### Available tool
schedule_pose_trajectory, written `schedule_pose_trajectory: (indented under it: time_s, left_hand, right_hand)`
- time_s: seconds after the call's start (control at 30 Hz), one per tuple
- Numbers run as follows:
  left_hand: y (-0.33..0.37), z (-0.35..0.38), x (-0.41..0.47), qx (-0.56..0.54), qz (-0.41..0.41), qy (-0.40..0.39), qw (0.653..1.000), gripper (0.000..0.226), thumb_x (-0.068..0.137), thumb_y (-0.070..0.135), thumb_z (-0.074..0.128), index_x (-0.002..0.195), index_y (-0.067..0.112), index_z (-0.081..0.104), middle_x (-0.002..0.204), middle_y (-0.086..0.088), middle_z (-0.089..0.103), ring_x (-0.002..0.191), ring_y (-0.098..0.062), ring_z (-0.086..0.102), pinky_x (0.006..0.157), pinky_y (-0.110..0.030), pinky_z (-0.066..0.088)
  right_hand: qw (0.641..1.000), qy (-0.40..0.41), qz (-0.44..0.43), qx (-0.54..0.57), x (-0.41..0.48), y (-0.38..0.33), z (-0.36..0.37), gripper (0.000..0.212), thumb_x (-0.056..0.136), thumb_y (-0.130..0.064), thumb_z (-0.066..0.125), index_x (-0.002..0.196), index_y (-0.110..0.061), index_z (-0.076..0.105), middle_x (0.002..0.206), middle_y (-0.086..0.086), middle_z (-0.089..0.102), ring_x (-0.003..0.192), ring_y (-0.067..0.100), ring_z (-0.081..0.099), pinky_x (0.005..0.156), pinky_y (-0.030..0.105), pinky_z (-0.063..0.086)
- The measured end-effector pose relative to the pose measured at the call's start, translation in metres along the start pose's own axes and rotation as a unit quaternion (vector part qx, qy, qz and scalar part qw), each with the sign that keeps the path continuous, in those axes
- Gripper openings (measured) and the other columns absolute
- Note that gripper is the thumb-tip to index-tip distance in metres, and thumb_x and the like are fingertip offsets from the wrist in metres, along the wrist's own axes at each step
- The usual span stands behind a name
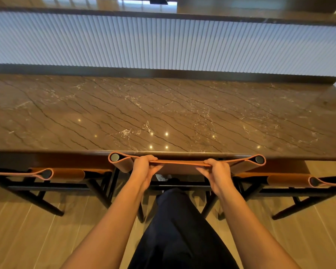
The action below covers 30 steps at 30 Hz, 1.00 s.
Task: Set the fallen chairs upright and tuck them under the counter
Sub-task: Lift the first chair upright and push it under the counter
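Chair backrest (182, 167) gripped by left hand (144, 167) and right hand (217, 171), marble counter (163, 113), ribbed panel (163, 41)

Well beyond the left hand (144, 167) and right hand (217, 171): white panel (163, 43) with vertical ribs, running the full width of view, dark strip (124, 71) along its foot. A dark ledge (241, 19) caps the panel, with a glossy brown surface (250, 6) farther back. Below and to both sides of the hands: floor (37, 239) of pale wood-tone planks, thin light seams.
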<state>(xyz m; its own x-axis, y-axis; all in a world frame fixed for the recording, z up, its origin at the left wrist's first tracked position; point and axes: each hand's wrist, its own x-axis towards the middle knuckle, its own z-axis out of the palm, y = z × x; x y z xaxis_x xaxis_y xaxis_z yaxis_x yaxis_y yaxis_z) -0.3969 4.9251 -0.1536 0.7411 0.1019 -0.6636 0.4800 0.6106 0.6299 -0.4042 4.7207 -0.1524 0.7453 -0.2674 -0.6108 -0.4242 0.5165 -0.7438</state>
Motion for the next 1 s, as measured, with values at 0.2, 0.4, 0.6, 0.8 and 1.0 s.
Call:
schedule_pose_trajectory:
  time_s: [0.2,0.4,0.6,0.8,1.0]
  left_hand:
    - [0.005,0.005,-0.016,-0.026,-0.078,0.0,0.997,0.014,0.091,-0.01,0.039,0.097,-0.002,0.049,0.114,-0.026,0.052,0.116,-0.041,0.052,0.091,-0.05,0.048]
    - [0.008,0.002,-0.02,0.03,-0.139,-0.001,0.99,0.031,0.094,0.0,0.044,0.125,-0.005,0.046,0.131,-0.032,0.049,0.117,-0.045,0.053,0.093,-0.05,0.047]
    - [0.008,-0.008,-0.022,0.131,-0.213,-0.014,0.968,0.029,0.095,0.016,0.046,0.119,0.001,0.05,0.134,-0.023,0.052,0.112,-0.042,0.058,0.081,-0.045,0.05]
    - [-0.01,-0.02,-0.028,0.122,-0.219,0.005,0.968,0.033,0.094,0.015,0.046,0.125,0.003,0.047,0.129,-0.023,0.054,0.106,-0.041,0.061,0.076,-0.044,0.052]
    - [-0.021,-0.029,-0.025,0.111,-0.181,0.001,0.977,0.015,0.094,0.013,0.044,0.101,0.005,0.055,0.112,-0.019,0.061,0.106,-0.037,0.062,0.08,-0.042,0.053]
  right_hand:
    - [0.998,0.021,0.063,0.009,-0.004,-0.008,0.004,0.013,0.09,0.013,0.047,0.088,0.001,0.048,0.09,0.018,0.055,0.079,0.026,0.064,0.076,0.044,0.056]
    - [0.992,0.048,0.114,-0.004,-0.006,-0.014,0.006,0.012,0.09,0.012,0.047,0.091,0.001,0.05,0.096,0.018,0.055,0.082,0.026,0.062,0.076,0.046,0.056]
    - [0.988,0.103,0.111,-0.036,-0.01,-0.006,0.009,0.018,0.089,0.011,0.048,0.1,-0.003,0.048,0.088,0.013,0.053,0.072,0.021,0.062,0.079,0.042,0.059]
    - [0.982,0.142,0.123,-0.025,-0.017,0.009,0.001,0.018,0.092,0.008,0.048,0.099,-0.007,0.042,0.088,0.014,0.054,0.071,0.025,0.062,0.072,0.042,0.058]
    - [0.988,0.095,0.119,-0.013,-0.023,0.019,-0.008,0.03,0.091,0.011,0.045,0.115,-0.006,0.042,0.097,0.016,0.056,0.075,0.026,0.062,0.081,0.045,0.057]
